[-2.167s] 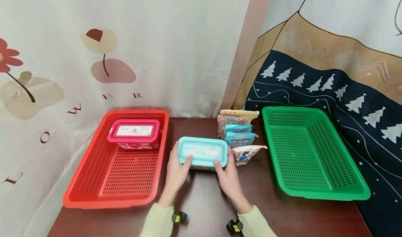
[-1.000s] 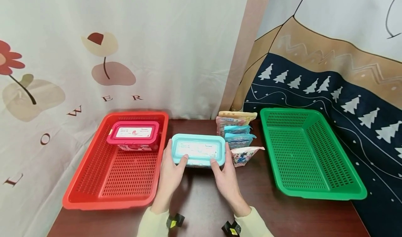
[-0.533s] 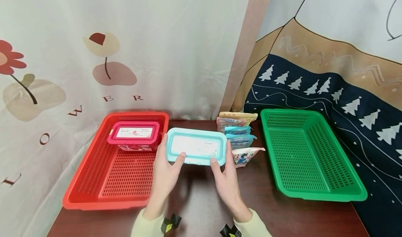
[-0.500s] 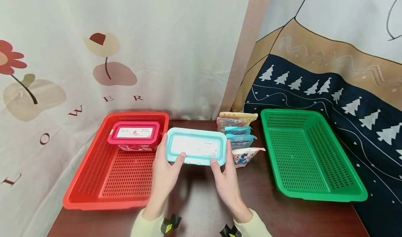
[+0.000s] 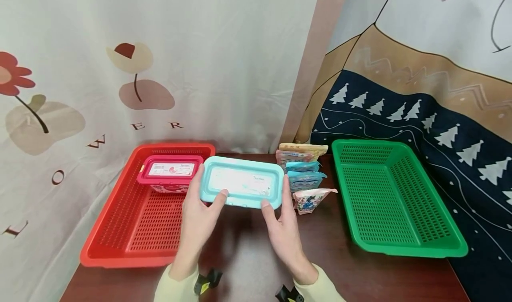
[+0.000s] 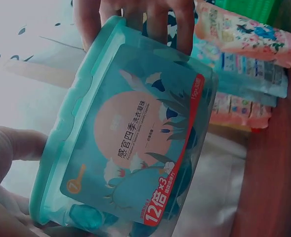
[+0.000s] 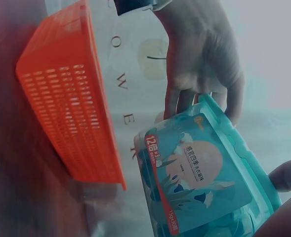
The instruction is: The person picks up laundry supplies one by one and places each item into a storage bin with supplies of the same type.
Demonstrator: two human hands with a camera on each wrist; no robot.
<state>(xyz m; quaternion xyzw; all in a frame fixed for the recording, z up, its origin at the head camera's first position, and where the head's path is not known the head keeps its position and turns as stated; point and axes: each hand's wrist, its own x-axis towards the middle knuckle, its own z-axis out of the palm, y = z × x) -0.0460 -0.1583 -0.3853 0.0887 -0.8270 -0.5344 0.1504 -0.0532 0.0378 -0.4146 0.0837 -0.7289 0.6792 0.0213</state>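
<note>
Both hands hold a box of laundry pods [image 5: 242, 182] with a turquoise lid, raised above the table and slightly tilted. The left hand [image 5: 198, 220] grips its left end, thumb on the lid's front edge. At the right end, the right hand [image 5: 283, 231] grips it the same way. In the left wrist view the clear box [image 6: 135, 133] shows a teal label and pods inside. The right wrist view has the same box [image 7: 194, 173] between both hands. A matching magenta box [image 5: 172, 171] sits in the back of the red basket [image 5: 196, 231].
A green basket [image 5: 400, 248] stands at the right. Between it and the held box is a row of upright pouches: yellow [image 5: 308, 149], pink, blue [image 5: 306, 180], and a floral one [image 5: 312, 200] in front. A curtain [image 5: 224, 71] hangs behind the dark wooden table [image 5: 256, 266].
The turquoise-lidded box has risen off the table and moved left toward the red basket, tilting a little. Both hands moved with it, keeping their grip.
</note>
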